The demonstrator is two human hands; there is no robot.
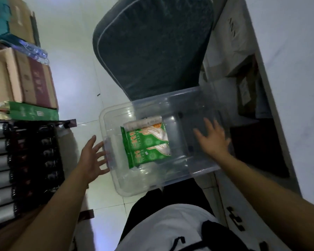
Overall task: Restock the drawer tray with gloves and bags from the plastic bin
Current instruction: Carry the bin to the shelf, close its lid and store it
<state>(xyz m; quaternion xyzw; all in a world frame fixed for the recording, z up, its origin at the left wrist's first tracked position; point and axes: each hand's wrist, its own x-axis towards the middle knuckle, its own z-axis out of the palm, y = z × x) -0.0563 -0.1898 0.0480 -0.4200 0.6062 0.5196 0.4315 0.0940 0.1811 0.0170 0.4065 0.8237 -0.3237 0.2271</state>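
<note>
A clear plastic bin point(116, 180) sits on the white tiled floor in front of my legs. Inside it lie green packets of gloves point(143, 147), stacked flat near the bin's left half. My left hand point(92, 158) is at the bin's left rim, fingers spread and touching the outer wall. My right hand point(213, 137) hovers with fingers apart over the bin's right side, holding nothing. No drawer tray is clearly visible.
A dark blue-grey cushion point(152, 42) lies beyond the bin. Cardboard boxes point(25, 78) and a green box point(33, 113) stand at the left, above a rack of dark rolls point(31, 160). White cabinet furniture point(288, 87) with an open compartment runs along the right.
</note>
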